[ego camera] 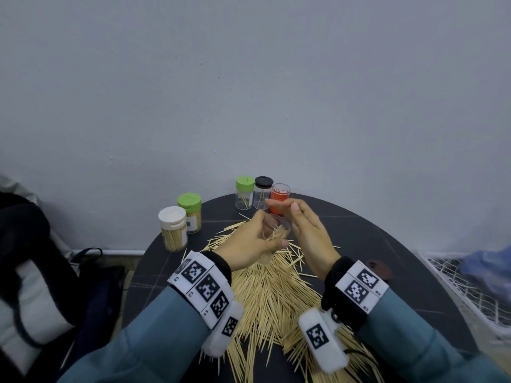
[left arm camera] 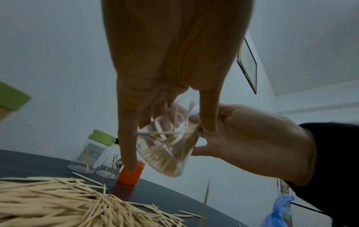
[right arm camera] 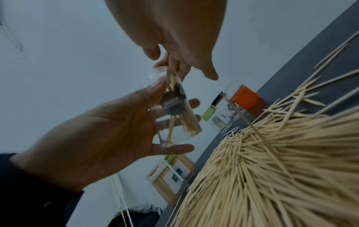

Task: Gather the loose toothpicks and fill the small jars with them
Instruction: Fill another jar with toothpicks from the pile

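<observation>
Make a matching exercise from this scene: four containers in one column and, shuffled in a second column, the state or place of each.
Things
1. clear lidless plastic jar
2. white-lidded plastic jar
3. black-lidded clear jar
4. orange-red plastic container

States
A. standing at the table's left edge, packed full of toothpicks
B. held tilted above the toothpick pile in the left hand
C. standing at the back, opaque, contents hidden
D. standing at the back, lid on, only a few toothpicks inside

Pairs: 1-B, 2-A, 3-D, 4-C
</observation>
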{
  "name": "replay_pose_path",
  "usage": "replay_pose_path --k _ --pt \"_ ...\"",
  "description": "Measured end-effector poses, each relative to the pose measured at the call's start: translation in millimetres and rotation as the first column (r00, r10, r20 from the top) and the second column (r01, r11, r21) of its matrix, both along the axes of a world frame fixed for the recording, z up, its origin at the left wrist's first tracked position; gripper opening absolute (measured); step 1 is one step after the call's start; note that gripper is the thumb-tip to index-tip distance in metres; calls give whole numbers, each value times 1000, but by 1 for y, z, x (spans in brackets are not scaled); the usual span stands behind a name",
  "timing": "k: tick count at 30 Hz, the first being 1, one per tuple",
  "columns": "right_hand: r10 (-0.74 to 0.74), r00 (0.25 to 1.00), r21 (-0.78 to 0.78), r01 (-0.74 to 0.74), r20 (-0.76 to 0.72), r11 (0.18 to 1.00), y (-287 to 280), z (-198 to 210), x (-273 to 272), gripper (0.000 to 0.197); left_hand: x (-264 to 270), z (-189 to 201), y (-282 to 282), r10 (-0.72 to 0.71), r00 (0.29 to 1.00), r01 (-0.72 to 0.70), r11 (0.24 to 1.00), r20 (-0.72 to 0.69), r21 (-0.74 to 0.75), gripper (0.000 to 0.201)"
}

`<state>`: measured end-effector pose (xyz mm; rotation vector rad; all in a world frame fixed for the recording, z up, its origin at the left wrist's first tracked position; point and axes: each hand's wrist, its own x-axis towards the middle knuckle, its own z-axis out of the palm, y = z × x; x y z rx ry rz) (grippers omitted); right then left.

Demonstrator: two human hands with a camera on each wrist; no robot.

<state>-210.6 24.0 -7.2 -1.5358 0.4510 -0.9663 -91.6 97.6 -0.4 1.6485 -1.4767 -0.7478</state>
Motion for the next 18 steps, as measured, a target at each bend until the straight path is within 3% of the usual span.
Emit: replay_pose_path --k 5,8,9,10,12,13,14,18 --pt "-35 991 7 36 -126 999 -8 6 -7 29 1 1 1 17 1000 -17 1000 24 2 41" --pt "-106 939 -48 96 -327 994 -24 6 -11 25 4 2 2 50 998 -50 999 37 -11 41" --pt "-128 878 -92 96 -461 991 -30 7 -13 21 5 3 3 62 997 -62 998 39 -14 40" --pt "-138 760 -151 53 -635 987 -35 6 -15 20 6 3 3 72 997 -72 997 40 -14 40" --pt "-139 365 -206 -152 -921 967 -38 5 -17 30 8 4 3 90 995 -89 996 42 -10 38" --pt "-153 197 -201 -251 -968 947 -36 4 -17 36 9 4 3 97 994 -97 995 41 -8 38" --pt "-172 102 -195 -316 -980 928 -31 3 -16 41 9 4 3 102 994 -102 995 39 -5 37" --pt "-280 -49 -235 -412 -959 880 -15 -5 -7 63 8 4 3 97 994 -97 995 49 2 38"
